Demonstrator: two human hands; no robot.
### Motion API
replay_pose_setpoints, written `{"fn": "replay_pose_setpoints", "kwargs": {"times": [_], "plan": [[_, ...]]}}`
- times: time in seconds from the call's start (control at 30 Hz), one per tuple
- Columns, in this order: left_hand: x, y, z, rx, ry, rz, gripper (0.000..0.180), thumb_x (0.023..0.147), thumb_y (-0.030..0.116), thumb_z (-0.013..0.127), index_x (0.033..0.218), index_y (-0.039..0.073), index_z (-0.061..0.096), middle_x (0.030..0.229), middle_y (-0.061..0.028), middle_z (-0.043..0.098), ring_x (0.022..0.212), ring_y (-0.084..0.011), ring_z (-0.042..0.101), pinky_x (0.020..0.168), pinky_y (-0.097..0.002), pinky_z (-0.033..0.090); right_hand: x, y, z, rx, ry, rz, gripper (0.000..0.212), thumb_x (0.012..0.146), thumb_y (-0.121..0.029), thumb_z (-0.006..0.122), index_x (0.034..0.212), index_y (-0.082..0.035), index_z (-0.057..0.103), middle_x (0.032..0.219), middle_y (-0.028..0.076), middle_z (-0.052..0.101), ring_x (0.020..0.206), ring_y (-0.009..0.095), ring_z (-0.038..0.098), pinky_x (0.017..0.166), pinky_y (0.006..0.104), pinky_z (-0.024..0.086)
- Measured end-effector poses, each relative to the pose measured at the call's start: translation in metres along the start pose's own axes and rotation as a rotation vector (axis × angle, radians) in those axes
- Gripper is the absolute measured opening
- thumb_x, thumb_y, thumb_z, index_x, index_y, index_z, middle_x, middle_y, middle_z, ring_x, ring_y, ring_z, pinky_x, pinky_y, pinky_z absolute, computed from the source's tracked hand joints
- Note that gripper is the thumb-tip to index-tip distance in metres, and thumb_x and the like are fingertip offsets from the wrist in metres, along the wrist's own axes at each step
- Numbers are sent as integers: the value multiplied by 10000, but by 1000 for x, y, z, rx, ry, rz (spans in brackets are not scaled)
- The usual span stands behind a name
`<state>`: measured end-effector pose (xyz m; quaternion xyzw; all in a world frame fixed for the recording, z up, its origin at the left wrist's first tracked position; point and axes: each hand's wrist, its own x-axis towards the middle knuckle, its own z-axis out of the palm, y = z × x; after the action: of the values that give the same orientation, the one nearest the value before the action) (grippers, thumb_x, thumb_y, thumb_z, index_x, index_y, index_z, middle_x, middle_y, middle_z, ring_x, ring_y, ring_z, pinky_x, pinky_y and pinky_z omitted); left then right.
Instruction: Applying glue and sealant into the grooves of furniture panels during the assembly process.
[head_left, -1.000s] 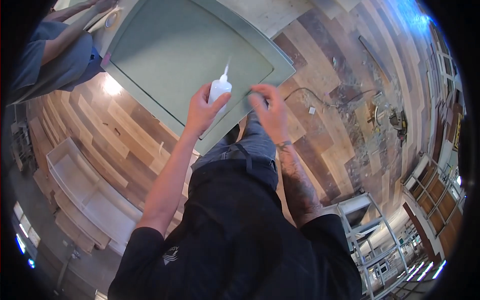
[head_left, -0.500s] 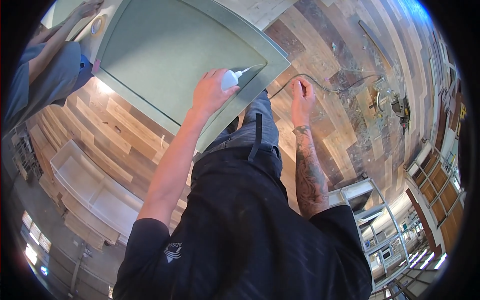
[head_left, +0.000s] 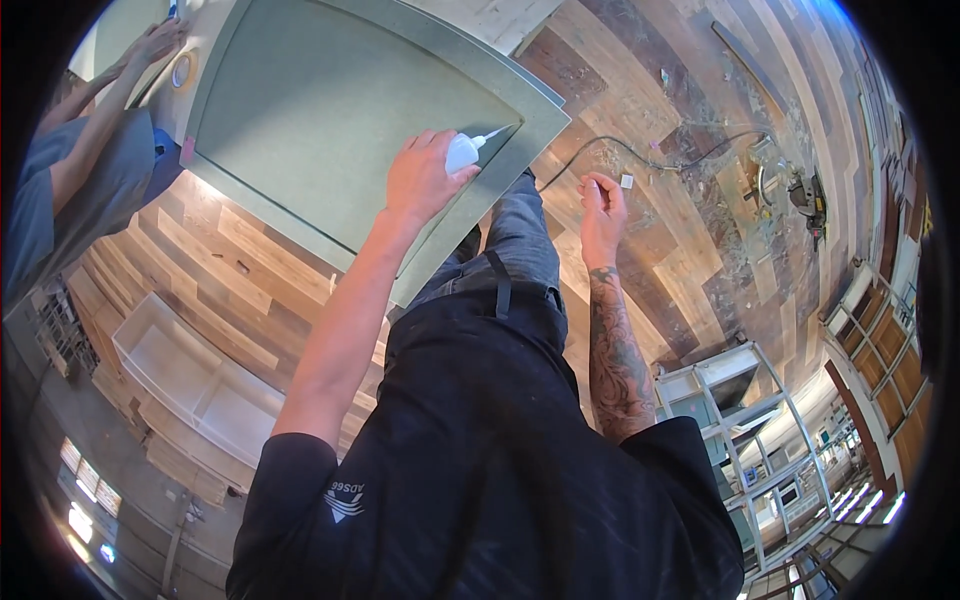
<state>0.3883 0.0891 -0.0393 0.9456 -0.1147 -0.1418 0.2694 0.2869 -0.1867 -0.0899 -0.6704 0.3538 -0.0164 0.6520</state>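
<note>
A white squeeze bottle (head_left: 462, 153) with a thin, pointed nozzle is in my left hand (head_left: 420, 178), whose fingers wrap round its body. The nozzle tip is close to the right corner of the sunken field of a grey-green framed panel (head_left: 330, 110). I cannot tell whether the tip touches the panel. My right hand (head_left: 603, 205) hangs in the air right of the panel, fingers curled in toward the thumb. Whatever it may hold is hidden. A small white square piece (head_left: 627, 181) shows just beside its fingers; I cannot tell whether it lies on the floor.
At the upper left another person's hands (head_left: 158, 42) work by a roll of tape (head_left: 182, 70). A dark cable (head_left: 640, 165) runs across the littered plank floor to a power tool (head_left: 806, 205). A white open box (head_left: 190, 375) stands left, a metal frame (head_left: 745, 430) lower right.
The panel appears shifted slightly left and up in view. My right hand has dropped a little, and the small white piece now shows beside it. My left hand keeps its hold on the bottle.
</note>
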Motion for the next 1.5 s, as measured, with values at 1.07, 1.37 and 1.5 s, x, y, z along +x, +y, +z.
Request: {"fn": "replay_pose_setpoints", "kwargs": {"times": [1.07, 1.37, 1.5], "plan": [[16, 10, -9, 13, 50, 9, 502, 738, 320, 894, 1152, 103, 713, 1012, -86, 658, 1014, -324, 635, 847, -429, 536, -2, 10, -19, -44, -30, -4, 223, 1040, -156, 610, 1218, -29, 650, 1138, 71, 726, 1007, 158, 685, 834, 294, 516], [14, 6, -11, 14, 51, -14, 492, 740, 322, 893, 1148, 109, 720, 1018, -86, 662, 1003, -324, 638, 846, -429, 537, -9, 5, -22, -47, -30, 21, 219, 1039, -139, 618, 1194, 13, 640, 1098, 93, 712, 1009, 174, 684, 904, 303, 530], [14, 4, -11, -4, 73, -5, 471, 748, 338, 887, 1124, 109, 720, 1005, -91, 657, 999, -325, 637, 842, -432, 534, -8, 10, -27, -94, -46, 12, 215, 1047, -159, 605, 1216, -38, 657, 1137, 65, 730, 1016, 147, 684, 832, 285, 515]]}}
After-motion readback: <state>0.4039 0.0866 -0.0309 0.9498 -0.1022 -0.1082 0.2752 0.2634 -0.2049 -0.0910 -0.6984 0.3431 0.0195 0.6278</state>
